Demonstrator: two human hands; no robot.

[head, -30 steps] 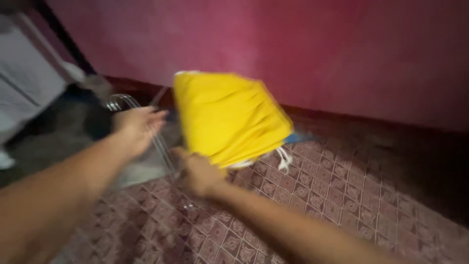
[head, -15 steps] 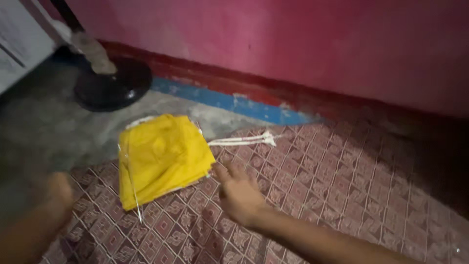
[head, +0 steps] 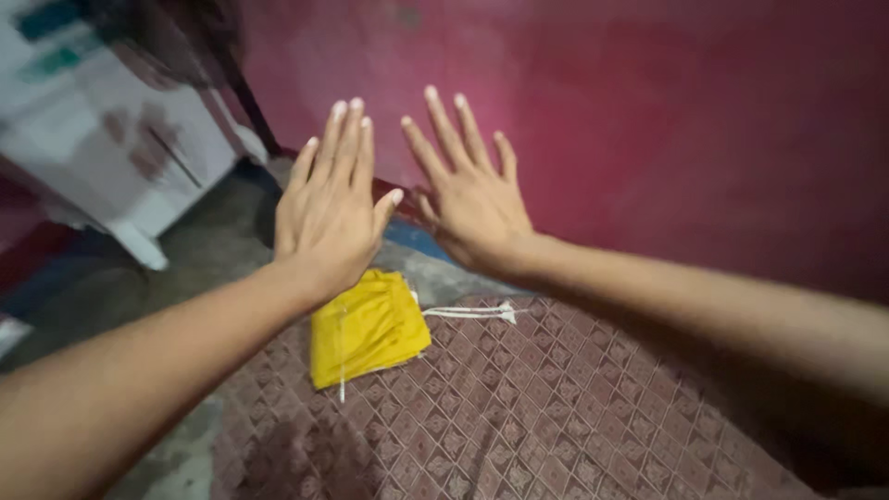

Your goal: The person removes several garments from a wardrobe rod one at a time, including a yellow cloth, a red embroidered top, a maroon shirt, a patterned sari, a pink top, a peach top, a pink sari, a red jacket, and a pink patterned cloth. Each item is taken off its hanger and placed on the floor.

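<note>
I hold left hand [head: 326, 218] and right hand [head: 472, 199] up, fingers spread, empty; folded yellow cloth [head: 368, 329] lies on patterned mat [head: 556, 407], looks done.

Two bare forearms, left hand [head: 326, 215] and right hand [head: 474, 206] (no sleeves, rings or watch), short nails.

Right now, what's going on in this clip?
A person holds both hands up, open and empty, fingers spread: the left hand and right hand are raised side by side before a pink wall. Below them a folded yellow garment with a white drawstring lies untouched on a patterned maroon mat.
</note>
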